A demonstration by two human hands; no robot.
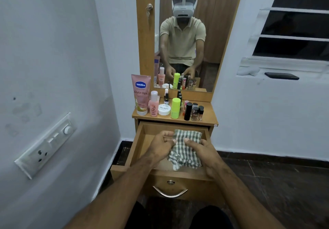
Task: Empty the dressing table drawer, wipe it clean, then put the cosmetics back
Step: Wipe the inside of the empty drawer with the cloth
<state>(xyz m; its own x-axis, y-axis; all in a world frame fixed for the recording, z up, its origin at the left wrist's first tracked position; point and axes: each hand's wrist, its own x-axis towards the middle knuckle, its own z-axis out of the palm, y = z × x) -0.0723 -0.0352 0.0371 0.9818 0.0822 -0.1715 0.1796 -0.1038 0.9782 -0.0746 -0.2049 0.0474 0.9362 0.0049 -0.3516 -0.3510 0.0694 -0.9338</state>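
The wooden drawer [137, 145] of the dressing table stands pulled out, with no cosmetics visible inside. Over it I hold a green-and-white checked cloth [185, 150] with both hands. My left hand [162, 145] pinches the cloth's left edge and my right hand [204, 150] grips its right side. The cosmetics stand on the table top [210, 116]: a pink Vaseline tube [141, 94], a small pink bottle [154, 105], a white jar [164, 109], a lime-green bottle [175, 108] and several small dark bottles [195, 112].
A mirror [187, 32] rises behind the table top and reflects a person with a headset. A switch panel [46, 145] sits on the left wall. A dark phone [281, 76] lies on the window sill at the right. The drawer front has a metal handle [170, 192].
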